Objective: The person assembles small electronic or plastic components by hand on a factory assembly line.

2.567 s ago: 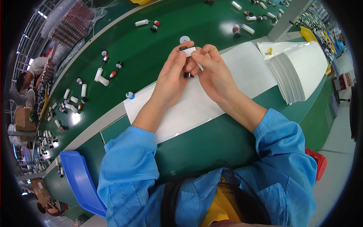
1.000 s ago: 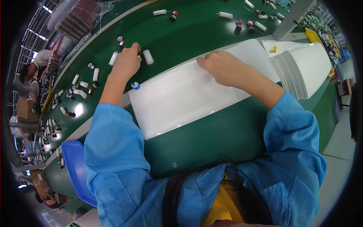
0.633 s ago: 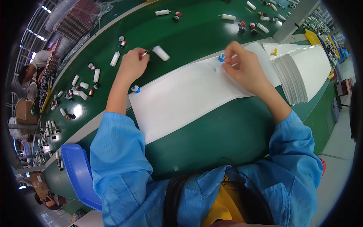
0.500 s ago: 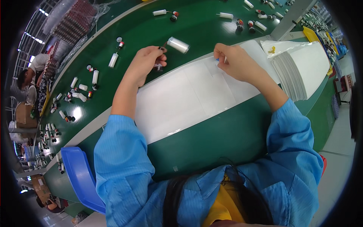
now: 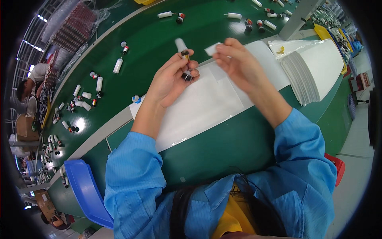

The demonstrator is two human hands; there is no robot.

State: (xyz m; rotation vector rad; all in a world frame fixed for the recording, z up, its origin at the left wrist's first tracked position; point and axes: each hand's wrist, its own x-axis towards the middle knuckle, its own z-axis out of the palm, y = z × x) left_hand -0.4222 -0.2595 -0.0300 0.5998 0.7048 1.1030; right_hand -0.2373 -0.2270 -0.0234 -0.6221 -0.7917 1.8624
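Observation:
My left hand is closed around a small wired part. A white cylinder rises past its fingertips, and a black-ended piece hangs below them. My right hand pinches a small white rectangular piece, thin like a label, just right of the cylinder. Beneath both hands lies a long white sheet, reaching across the green table. Motion blurs the cylinder slightly.
Beyond the sheet runs a green belt scattered with similar white cylinders and black-and-red parts. A thick stack of white sheets fans out at right. A blue tray stands at left. Another person bends at far left.
My left hand has moved right and nearer my right hand, now with the white cylinder. My right hand has lifted from the sheet with a white piece. A blue-and-white part shows by my left wrist.

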